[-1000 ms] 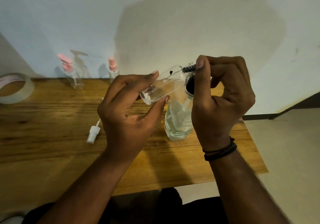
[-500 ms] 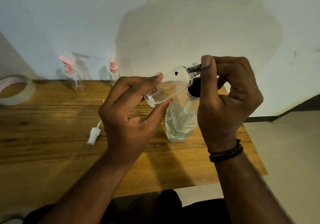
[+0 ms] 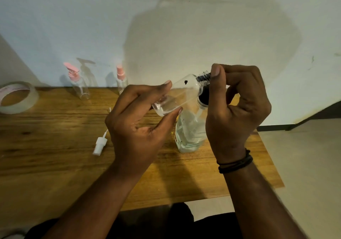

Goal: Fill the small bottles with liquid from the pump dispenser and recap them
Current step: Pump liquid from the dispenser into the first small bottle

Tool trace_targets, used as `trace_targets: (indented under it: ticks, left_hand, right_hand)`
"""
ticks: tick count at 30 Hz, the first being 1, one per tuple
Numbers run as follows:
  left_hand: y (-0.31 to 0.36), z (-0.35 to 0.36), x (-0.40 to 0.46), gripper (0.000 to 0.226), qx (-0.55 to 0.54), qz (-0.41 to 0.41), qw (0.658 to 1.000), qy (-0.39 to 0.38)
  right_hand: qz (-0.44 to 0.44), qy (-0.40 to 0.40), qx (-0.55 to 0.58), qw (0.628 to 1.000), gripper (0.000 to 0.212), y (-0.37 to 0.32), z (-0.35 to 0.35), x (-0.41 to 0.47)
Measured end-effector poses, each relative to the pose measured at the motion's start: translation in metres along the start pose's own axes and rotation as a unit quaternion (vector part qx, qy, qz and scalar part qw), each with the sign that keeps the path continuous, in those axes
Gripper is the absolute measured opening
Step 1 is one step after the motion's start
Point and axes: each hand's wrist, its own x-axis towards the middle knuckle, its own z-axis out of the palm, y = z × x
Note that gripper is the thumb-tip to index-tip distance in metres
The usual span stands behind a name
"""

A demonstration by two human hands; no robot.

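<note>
Mid-fill: left hand (image 3: pixel 140 128) pinches tilted small clear plastic bottle (image 3: pixel 177 95), little liquid inside; right hand (image 3: pixel 238 109) curled around black-topped clear pump dispenser (image 3: pixel 190 130). White spray cap (image 3: pixel 99 145) off; two pink-capped bottles (image 3: pixel 81 83) capped, look empty.

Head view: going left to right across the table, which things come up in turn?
Tape roll → pink pump bottle → white spray cap → pink spray bottle → left hand → small clear bottle → right hand.

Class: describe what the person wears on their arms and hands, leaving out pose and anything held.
Both forearms are bare, with no sleeves showing. The right hand has dark cord bracelets wrapped around its wrist. The left hand and its wrist carry nothing.
</note>
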Motion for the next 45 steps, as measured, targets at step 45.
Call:
trace_targets:
  ticks: [45]
  left_hand:
    - [-0.0014, -0.0045, 0.0019, 0.042, -0.036, -0.045, 0.998, 0.008]
  right_hand:
    - [-0.002, -0.024, -0.001, 1.000, 0.021, 0.0009, -0.0023, 0.0023]
